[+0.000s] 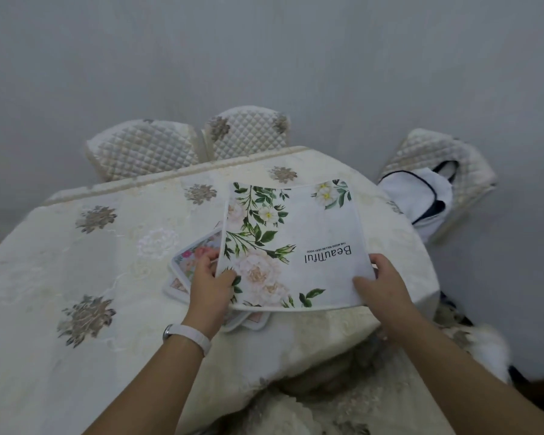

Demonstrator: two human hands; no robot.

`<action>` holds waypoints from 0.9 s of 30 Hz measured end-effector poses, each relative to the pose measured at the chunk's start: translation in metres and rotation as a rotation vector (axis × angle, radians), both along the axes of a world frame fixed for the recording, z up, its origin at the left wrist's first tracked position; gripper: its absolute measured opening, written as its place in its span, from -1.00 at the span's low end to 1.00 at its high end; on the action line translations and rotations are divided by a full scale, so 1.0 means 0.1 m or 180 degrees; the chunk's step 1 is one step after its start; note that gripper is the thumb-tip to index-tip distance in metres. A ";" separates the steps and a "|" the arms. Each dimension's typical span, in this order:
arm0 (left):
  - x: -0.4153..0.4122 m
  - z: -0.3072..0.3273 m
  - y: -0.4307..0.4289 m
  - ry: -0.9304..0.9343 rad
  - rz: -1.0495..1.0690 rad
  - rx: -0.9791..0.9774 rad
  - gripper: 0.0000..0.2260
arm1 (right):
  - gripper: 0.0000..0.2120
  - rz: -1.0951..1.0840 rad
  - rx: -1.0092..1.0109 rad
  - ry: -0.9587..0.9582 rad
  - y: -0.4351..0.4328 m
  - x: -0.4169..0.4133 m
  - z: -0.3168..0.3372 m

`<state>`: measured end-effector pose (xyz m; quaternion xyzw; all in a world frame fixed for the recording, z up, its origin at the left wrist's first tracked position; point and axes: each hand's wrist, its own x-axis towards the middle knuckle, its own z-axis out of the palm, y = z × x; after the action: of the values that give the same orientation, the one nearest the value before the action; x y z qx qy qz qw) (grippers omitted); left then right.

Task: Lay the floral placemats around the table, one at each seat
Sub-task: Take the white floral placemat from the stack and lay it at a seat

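White floral placemat [292, 243] held over cream surface [76, 277]; left hand [209, 285] and right hand [380, 287] fingers [379, 262] curled round its near corners.

White floral placemat [296, 240] on top, "Beautiful" printed across it.
It overlaps smaller pink-flowered mats [189, 259] toward the table's [76, 277] near right edge.

The placemat [311, 233] is lying on the right part of the desk [76, 277]. The left hand [211, 287] and right hand [383, 287] are holding its near corners. Smaller mats [189, 255] are lying under its left side. Behind the far edge, a chair [145, 149] and a second chair [248, 130] are standing side by side. Off the far right corner, a bag [421, 196] is sitting on a third chair [471, 158].
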<state>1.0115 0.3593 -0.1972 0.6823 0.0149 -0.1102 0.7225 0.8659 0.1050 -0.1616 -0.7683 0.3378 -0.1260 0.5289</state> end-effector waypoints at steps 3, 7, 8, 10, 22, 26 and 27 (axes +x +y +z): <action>-0.22 0.12 -0.26 0.0008 -0.0085 -0.0086 -0.71 | -0.76 -0.0102 -0.0073 -0.0046 -0.18 -0.31 0.14; -0.59 0.28 -0.58 -0.0059 -0.0141 -0.0108 -0.66 | -0.78 -0.0178 0.0031 -0.0176 -0.48 -0.75 0.23; -0.72 0.35 -0.70 -0.0100 -0.0167 -0.0119 -0.64 | -0.77 -0.0209 0.0073 -0.0239 -0.59 -0.90 0.26; -0.86 0.40 -0.83 -0.0084 -0.0211 -0.0148 -0.65 | -0.74 -0.0238 0.0123 -0.0280 -0.74 -1.03 0.25; -2.47 0.63 -3.00 -0.0149 -0.0729 -0.0076 -0.68 | -0.63 -0.0861 0.0256 -0.0712 -2.56 -3.07 0.34; -2.93 0.62 -3.71 -0.0097 -0.0985 -0.0172 -0.68 | -0.68 -0.1244 0.0256 -0.0774 -3.06 -3.69 0.36; -3.03 0.61 -3.84 -0.0065 -0.1052 -0.0192 -0.68 | -0.69 -0.1317 0.0249 -0.0752 -3.16 -3.83 0.36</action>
<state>0.7086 -0.0243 -0.1363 0.6546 -0.1082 -0.2210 0.7148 0.4827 -0.2106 -0.1252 -0.6416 0.4284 -0.3074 0.5571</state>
